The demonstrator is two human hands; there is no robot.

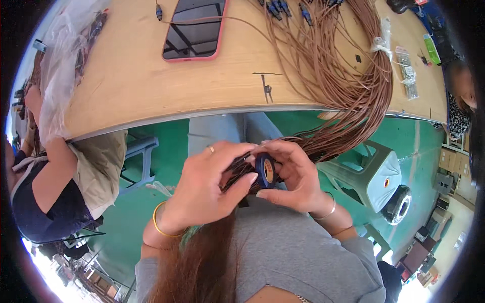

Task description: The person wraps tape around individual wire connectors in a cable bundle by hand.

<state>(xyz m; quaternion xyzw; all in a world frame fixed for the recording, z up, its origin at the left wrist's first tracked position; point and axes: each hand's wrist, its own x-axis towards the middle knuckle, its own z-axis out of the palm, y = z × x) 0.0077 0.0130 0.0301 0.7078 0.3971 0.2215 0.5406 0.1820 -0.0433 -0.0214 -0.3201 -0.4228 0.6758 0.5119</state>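
Close to my body, below the table edge, my left hand (202, 184) is closed round the gathered end of a bundle of thin brown cables (348, 129). My right hand (299, 177) grips a roll of dark blue tape (262, 170), fingers above it and thumb below. The roll sits upright against the bundle, between my two hands. My fingers partly hide the cable ends, so I cannot see how the tape lies on them. From my hands the cables run right and up onto the table.
The wooden table (121, 70) carries a phone in a pink case (194, 30), blue cable connectors (306, 15) and a small plastic bag (406, 73). A stool (366, 171) stands to the right. A person's arm (58, 171) is at the left, near clear plastic sheeting (63, 65).
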